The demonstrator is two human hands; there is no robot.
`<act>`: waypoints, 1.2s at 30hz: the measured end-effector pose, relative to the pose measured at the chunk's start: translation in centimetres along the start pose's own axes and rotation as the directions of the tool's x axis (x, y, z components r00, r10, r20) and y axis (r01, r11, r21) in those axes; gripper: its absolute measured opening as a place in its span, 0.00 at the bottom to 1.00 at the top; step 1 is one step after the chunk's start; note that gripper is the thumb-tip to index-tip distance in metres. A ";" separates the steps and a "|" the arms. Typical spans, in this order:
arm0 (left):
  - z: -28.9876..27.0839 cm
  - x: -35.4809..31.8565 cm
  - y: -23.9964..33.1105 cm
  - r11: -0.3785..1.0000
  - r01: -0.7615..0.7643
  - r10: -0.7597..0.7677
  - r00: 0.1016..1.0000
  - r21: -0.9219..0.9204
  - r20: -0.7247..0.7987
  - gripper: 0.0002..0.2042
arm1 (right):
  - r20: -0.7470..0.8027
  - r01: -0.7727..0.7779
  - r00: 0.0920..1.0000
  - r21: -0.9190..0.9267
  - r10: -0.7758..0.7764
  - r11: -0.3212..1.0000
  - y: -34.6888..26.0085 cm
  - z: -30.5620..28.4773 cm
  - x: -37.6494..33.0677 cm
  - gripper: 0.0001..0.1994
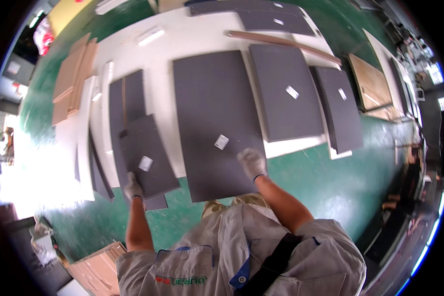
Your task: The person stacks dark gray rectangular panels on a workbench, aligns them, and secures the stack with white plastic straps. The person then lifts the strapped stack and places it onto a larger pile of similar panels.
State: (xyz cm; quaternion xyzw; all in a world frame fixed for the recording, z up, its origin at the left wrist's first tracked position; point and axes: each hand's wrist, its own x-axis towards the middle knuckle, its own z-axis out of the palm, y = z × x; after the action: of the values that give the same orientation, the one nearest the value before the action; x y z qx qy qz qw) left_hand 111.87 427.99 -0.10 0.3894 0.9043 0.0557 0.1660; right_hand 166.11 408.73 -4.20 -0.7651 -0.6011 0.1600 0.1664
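Note:
My left hand [133,187], in a pale work glove, grips the lower left edge of a small dark grey panel [152,143] with a white label. That panel lies askew over a longer dark grey panel [114,111] and overhangs the table's near edge. My right hand [252,163], gloved too and smeared by motion, is over the right edge of a large dark grey panel [214,98] in the middle. Its fingers look curled, but whether they touch the panel I cannot tell.
A white table surface [158,64] carries the panels. At right lie stacked dark panels [283,93] and a narrower stack [335,106], with a brown strip [286,43] beyond. Brown cardboard pieces [74,79] and white strips [86,133] are at left. Green floor [311,185] surrounds the table.

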 end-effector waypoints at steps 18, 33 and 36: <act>14.3 -36.3 30.4 0.712 -0.210 0.702 0.232 -0.670 0.673 0.16 | 0.007 -0.786 0.518 0.398 0.855 0.473 33.6 -19.2 -0.4 0.42; 21.3 -44.8 36.2 0.883 -0.201 0.464 0.504 -0.424 0.728 0.40 | 0.108 -0.758 0.621 0.336 0.776 0.559 29.6 -22.7 -0.9 0.40; 14.3 -43.2 35.4 0.848 -0.443 0.497 0.473 -0.291 0.727 0.39 | 0.426 -0.788 0.615 0.334 0.664 0.517 28.7 -21.7 -0.2 0.43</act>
State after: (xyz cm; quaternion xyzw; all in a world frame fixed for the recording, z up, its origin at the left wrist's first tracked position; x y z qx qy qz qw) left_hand 168.83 420.78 5.70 0.6008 0.5950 -0.0477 0.5317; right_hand 200.60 400.76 2.31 -0.8508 -0.1759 0.4547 0.1963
